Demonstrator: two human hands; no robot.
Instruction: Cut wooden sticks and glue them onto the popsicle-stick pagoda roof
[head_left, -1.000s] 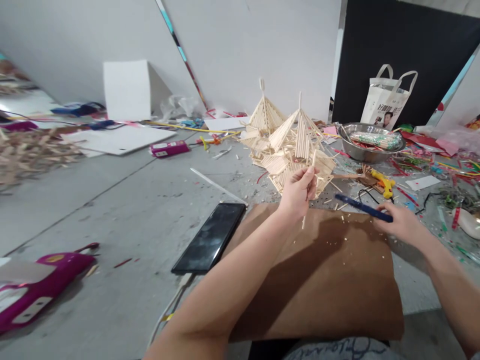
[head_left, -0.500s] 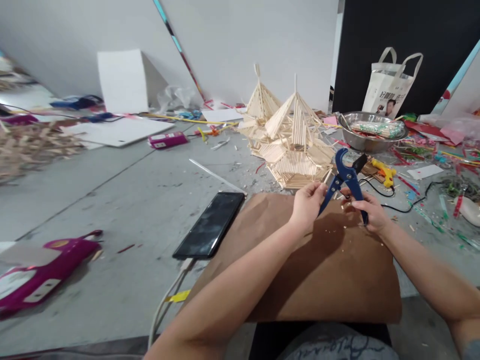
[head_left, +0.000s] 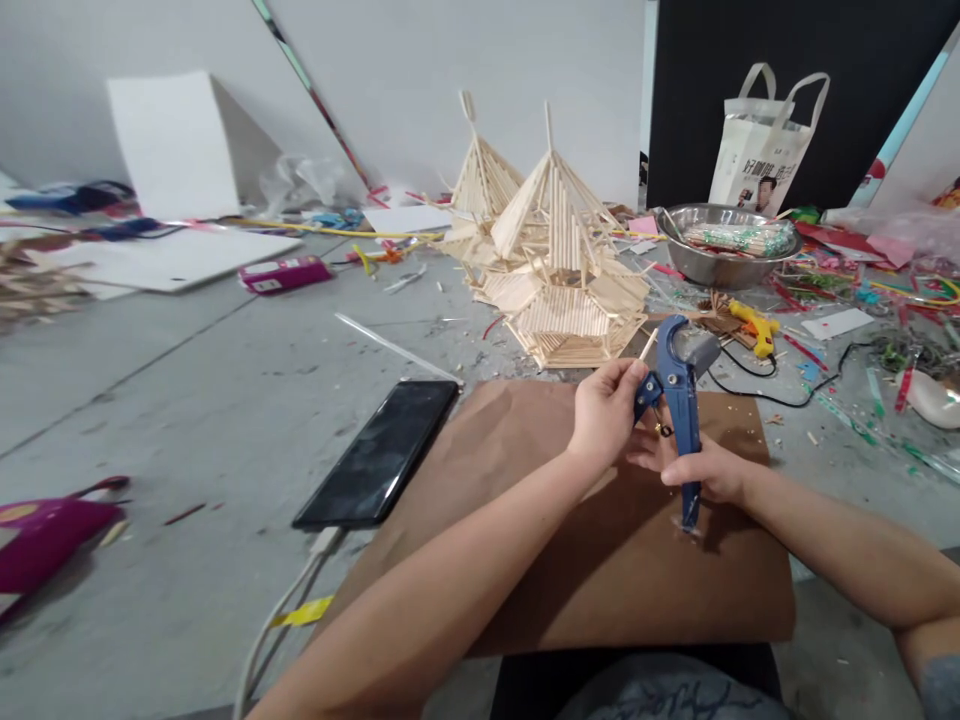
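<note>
The left hand [head_left: 604,408] pinches a stick [head_left: 650,343] pointing to one o'clock, apparently for steadiness; the right hand [head_left: 711,472] clasps a blue cutter [head_left: 682,408], likely for leverage.

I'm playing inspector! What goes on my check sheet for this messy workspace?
Surface: grey worktop, dotted with bits; brown sheet on it.
Work things: thin stick, blue cutter, stick model with pointed roofs.
Clutter: phone, metal bowl, yellow glue gun, coloured scraps.
Grips: left grip holds the stick; right grip holds the cutter.
Cables: pale one at the phone; black one near the glue gun.
Surroundings: pale wall, black panel, white bag.
</note>
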